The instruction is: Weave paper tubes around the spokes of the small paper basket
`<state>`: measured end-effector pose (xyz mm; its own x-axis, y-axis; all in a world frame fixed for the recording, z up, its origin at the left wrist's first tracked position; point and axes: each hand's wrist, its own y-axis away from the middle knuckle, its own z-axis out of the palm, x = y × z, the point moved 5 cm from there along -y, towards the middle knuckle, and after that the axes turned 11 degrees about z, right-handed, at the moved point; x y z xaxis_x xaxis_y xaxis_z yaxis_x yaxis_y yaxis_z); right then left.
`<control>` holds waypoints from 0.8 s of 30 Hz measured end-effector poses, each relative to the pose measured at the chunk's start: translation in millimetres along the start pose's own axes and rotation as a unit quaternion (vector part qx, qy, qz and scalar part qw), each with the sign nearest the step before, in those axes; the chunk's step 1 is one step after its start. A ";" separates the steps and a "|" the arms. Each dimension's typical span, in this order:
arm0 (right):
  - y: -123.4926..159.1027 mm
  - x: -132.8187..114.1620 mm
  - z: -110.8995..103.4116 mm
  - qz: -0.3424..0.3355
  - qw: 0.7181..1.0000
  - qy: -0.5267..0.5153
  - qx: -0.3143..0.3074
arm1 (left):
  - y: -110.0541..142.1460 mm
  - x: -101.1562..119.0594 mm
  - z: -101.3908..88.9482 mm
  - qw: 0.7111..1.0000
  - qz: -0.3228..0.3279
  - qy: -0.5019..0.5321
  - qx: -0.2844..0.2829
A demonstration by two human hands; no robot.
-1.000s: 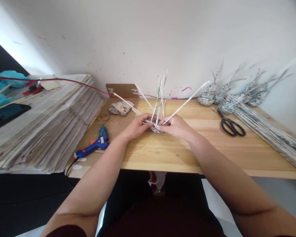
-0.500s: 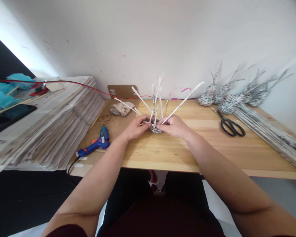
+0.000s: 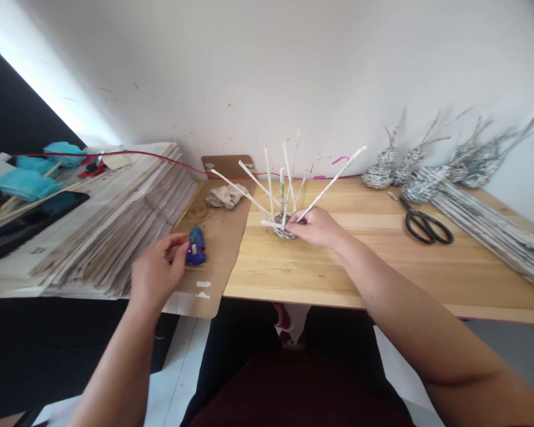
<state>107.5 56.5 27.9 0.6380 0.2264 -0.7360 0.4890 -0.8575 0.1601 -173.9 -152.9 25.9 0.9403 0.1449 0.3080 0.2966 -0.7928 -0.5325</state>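
A small round basket base [image 3: 285, 232] woven from rolled newspaper stands on the wooden table, with several white paper sticks [image 3: 269, 184] rising and splaying from it. My right hand [image 3: 315, 226] pinches its right rim, where one long paper stick slants up to the right. To the left, my left hand [image 3: 160, 267] is closed around the handle end of a blue hot glue gun [image 3: 196, 246]. The handle is hidden by the hand; the nozzle end points away from me.
Stacked newspapers [image 3: 115, 231] lie at left, with a phone and blue cloth on top. A crumpled rag [image 3: 225, 196] sits on the brown board [image 3: 222, 237]. Black scissors [image 3: 427, 227], paper rolls [image 3: 485, 228] and several woven pieces [image 3: 378, 169] are at right. A red cord [image 3: 160, 155] runs behind.
My left hand has left the woven base and moved left to the glue gun's handle. My right hand stays on the base. The view has shifted slightly.
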 end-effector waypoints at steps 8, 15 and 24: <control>-1.5 1.6 0.4 -0.006 1.000 -0.001 0.006 | 37.3 -43.1 -14.4 0.996 -0.044 -0.058 -0.045; -2.7 2.5 2.3 -0.031 0.999 -0.028 -0.017 | 34.0 -29.1 -4.8 0.994 0.035 -0.071 -0.075; 3.9 -1.6 0.7 -0.010 0.999 -0.014 -0.030 | 26.4 -34.0 7.2 0.974 -0.001 -0.185 -0.132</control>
<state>107.9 52.4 29.2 0.6113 0.2294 -0.7574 0.5367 -0.8235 0.1837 -196.8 -174.5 -4.3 0.9499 0.3118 -0.0214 0.2919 -0.9094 -0.2962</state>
